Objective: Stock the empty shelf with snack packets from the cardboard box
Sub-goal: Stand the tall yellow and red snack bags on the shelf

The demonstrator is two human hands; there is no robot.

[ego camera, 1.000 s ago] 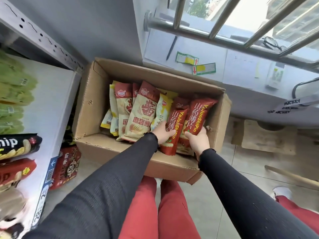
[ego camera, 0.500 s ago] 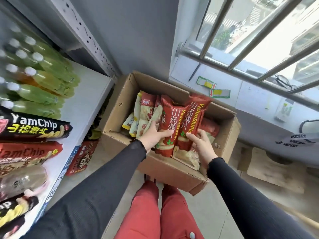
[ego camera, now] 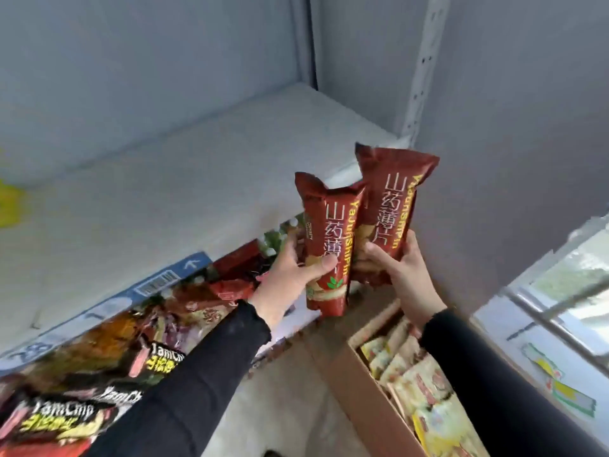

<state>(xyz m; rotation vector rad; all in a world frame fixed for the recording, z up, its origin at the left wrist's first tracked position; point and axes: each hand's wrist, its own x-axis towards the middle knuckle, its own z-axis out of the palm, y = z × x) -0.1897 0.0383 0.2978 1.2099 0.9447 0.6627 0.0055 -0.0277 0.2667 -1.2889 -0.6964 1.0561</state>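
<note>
My left hand (ego camera: pixel 290 275) grips a dark red snack packet (ego camera: pixel 329 232) with white and yellow lettering, held upright. My right hand (ego camera: pixel 400 268) grips a second, matching red packet (ego camera: pixel 395 199) just to its right, touching the first. Both packets are raised at the front edge of the white shelf (ego camera: pixel 164 179), near its right end. The cardboard box (ego camera: pixel 365 400) stands low at the right, with several yellow and cream packets (ego camera: pixel 415 384) inside it.
The shelf below holds black and red YamChip packets (ego camera: pixel 66 420) and bottles with white caps (ego camera: pixel 280 232). A perforated white upright (ego camera: pixel 420 67) stands at the shelf's right end beside a grey wall. A barred window (ego camera: pixel 566 285) is at the right.
Both hands lifted the two red packets out of the box and up to the front of the white shelf. My view swung up and left from the box to the shelf.
</note>
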